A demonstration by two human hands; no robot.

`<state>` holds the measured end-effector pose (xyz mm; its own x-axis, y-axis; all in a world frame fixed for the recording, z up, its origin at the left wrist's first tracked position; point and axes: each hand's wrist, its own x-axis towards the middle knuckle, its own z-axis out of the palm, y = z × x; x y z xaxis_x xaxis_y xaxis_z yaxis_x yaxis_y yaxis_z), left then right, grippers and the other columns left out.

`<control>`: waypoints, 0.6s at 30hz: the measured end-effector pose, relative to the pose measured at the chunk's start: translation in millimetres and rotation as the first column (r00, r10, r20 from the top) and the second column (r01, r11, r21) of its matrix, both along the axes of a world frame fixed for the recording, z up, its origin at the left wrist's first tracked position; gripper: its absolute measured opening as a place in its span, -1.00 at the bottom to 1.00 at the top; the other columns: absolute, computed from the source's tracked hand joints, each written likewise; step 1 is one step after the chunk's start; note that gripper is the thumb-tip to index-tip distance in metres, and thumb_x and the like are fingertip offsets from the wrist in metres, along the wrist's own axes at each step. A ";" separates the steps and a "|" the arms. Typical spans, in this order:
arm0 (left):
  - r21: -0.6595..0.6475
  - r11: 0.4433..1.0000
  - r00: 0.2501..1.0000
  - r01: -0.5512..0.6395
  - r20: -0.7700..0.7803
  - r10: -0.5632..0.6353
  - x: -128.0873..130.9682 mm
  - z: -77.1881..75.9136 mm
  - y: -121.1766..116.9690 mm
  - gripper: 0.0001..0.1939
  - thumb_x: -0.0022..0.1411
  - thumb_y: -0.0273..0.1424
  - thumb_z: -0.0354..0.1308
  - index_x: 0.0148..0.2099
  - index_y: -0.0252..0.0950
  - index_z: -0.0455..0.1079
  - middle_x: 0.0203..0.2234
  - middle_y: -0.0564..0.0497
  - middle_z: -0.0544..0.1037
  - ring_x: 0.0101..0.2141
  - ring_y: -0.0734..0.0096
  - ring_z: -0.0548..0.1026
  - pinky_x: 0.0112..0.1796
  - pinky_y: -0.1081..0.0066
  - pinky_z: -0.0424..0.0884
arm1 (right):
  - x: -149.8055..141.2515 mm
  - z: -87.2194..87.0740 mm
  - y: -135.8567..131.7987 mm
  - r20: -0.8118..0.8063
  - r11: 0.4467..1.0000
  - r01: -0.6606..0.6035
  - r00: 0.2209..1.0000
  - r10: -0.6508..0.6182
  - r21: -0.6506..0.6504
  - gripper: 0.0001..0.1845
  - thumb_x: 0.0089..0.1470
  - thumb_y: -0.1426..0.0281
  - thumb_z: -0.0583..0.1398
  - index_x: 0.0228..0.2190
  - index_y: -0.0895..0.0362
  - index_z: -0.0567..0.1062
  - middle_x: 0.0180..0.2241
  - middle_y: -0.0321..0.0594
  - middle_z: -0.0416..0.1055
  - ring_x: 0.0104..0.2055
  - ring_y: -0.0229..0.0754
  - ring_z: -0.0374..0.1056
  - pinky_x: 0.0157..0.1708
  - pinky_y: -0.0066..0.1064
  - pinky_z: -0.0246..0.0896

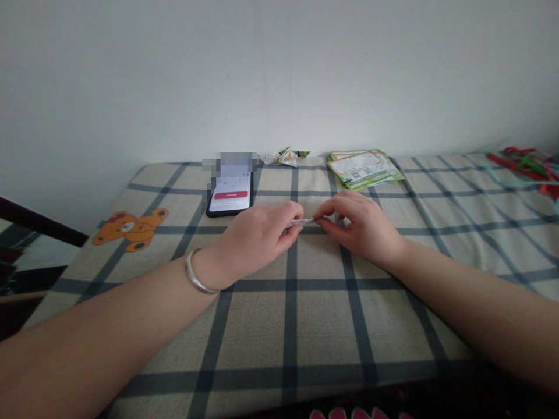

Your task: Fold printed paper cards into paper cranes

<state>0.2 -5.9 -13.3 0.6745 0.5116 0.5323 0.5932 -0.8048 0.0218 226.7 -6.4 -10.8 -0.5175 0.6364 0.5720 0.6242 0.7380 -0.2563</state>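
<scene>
Item: narrow strip (305, 221), one; appears thin and pale, edge-on to view, its material too small to tell. Location: between the two hands, over the middle of the tabletop (257, 343); whether it touches the cloth there cannot be told.

Left hand (262, 233): fingers pinching the strip's left end, thumb below; silver bracelet (198, 273) at the wrist.

Right hand (364, 224): fingertips pinching the strip's right end.

Work in hand: one piece, judged partway; it is narrow, gripped at both ends, and neither hand has released it. Whether it is folded or merely turned edge-on is not shown.

Shaped, perhaps finished: one crumpled or folded wrapper (288, 156), near the wall, apart from the hands.

Flat, seemingly unworked: one stack of green-and-white printed packets (364, 167), behind the right hand; count not readable. By this reckoning most pieces remain.

Also present: phone (231, 195), screen lit, just beyond the left hand; orange bear figure (133, 228), lying at left; tangle of coloured cords (526, 166), far right, blurred.
</scene>
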 end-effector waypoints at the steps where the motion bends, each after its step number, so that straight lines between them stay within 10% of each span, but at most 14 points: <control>1: 0.024 1.000 1.000 -0.004 -0.007 0.004 0.0 0.3 -0.5 -0.90 0.32 -0.42 0.04 -0.12 -0.28 0.22 -0.45 0.08 0.51 -0.46 0.43 0.51 -0.46 0.44 0.28 | -0.1 -0.4 -0.5 -0.009 1.000 0.009 1.000 -0.009 0.008 -0.94 0.08 0.48 0.22 -0.35 0.09 0.45 -0.44 -0.30 0.44 -0.37 -0.23 0.33 -0.36 -0.40 0.19; 18: 0.043 0.998 0.995 -0.052 0.087 0.048 2.5 2.9 -4.7 -0.92 0.32 -0.44 -0.03 -0.13 -0.28 0.19 -0.48 0.10 0.50 -0.55 0.49 0.49 -0.55 0.50 0.25 | 0.9 5.6 -5.8 0.046 0.980 -0.031 0.999 0.023 0.195 -0.93 0.17 0.41 0.19 -0.32 0.04 0.50 -0.21 -0.23 0.55 -0.18 -0.13 0.40 -0.15 -0.25 0.30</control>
<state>2.6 -10.6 -10.4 0.5995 0.5180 0.6101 0.6306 -0.7752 0.0385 227.6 -12.2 -5.2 -0.5599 0.4997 0.6610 0.6107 0.7880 -0.0785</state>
